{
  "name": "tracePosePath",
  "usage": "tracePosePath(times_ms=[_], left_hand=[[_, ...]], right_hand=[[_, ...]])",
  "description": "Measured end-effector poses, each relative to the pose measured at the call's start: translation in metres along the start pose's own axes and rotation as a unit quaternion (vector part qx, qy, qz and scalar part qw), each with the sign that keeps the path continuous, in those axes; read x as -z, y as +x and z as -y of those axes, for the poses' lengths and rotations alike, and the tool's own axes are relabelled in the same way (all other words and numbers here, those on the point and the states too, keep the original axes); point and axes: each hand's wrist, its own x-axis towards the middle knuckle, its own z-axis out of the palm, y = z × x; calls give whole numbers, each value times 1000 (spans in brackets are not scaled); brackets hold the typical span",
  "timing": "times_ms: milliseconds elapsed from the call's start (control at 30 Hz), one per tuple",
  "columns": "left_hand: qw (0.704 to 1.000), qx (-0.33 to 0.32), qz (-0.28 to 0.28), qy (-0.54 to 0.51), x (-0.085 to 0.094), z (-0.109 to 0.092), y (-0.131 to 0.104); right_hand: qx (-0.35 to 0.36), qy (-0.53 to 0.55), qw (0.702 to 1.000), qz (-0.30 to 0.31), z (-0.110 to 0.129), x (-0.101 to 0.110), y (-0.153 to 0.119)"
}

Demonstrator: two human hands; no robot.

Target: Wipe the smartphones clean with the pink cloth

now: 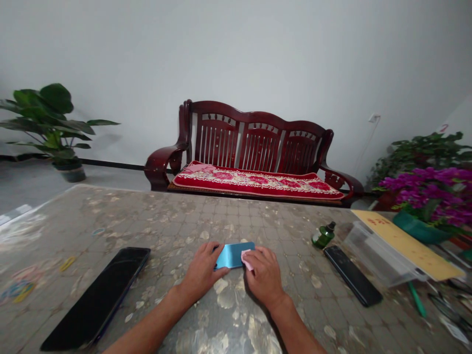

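A shiny blue phone (233,254) lies crosswise between my hands, low over the patterned tablecloth or on it; I cannot tell which. My left hand (204,264) grips its left end, thumb along the near edge and fingers at the far edge. Pinched in the fingers of my right hand (264,273) is a small pale pink cloth (247,258), pressed against the phone's right part. Fingers and cloth hide the phone's right end.
A black tablet (99,297) lies at the left, near rubber bands (67,264). On the right are a green bottle (323,235), a black phone (353,275), a clear plastic box (379,255) and a purple flower pot (420,227). Beyond the table (177,211) stands a wooden bench (254,142).
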Motion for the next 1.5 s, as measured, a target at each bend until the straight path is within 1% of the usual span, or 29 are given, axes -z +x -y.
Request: tracePosePath(times_ms=[67, 133, 200, 300, 333, 400, 467, 633, 733, 867, 933, 1033, 1100, 1267, 1500], left_hand=[[1000, 1, 3, 1, 1, -1, 0], [1000, 1, 2, 0, 1, 0, 0], [1000, -1, -3, -5, 0, 1, 0], [1000, -11, -11, -11, -1, 2, 0], [1000, -13, -12, -11, -2, 2, 0], [1000, -12, -10, -10, -2, 2, 0], [1000, -7, -8, -8, -1, 2, 0], [1000, 2, 3, 1, 0, 2, 1], [1000, 1, 4, 3, 0, 1, 1], [1000, -1, 8, 5, 3, 0, 0], [1000, -2, 10, 6, 3, -1, 0], [1000, -1, 11, 13, 4, -1, 1], [1000, 1, 12, 15, 3, -1, 1], [1000, 1, 12, 15, 3, -1, 1], [1000, 8, 18, 13, 5, -3, 1]], right_hand=[[-29, -14, 999, -18, -3, 1, 0], [-30, -6, 999, -16, -2, 1, -1], [-5, 20, 1000, 5, 4, 0, -2], [47, 50, 996, 50, 16, -3, -2], [57, 53, 995, 61, 19, -4, -1], [59, 48, 995, 63, 19, -4, 0], [41, 32, 998, 48, 14, -4, 0], [-36, -24, 999, -3, -6, 0, -2], [-55, -38, 998, -20, -9, 2, -4], [-18, 9, 1000, -9, -4, 1, -4], [-17, 16, 1000, -13, -3, 0, -3], [-41, -4, 999, -26, -8, -2, 0], [-60, -20, 998, -24, -13, -4, 2], [-92, -38, 995, -7, -21, -5, 5], [-135, -80, 987, 28, -20, 3, 1]])
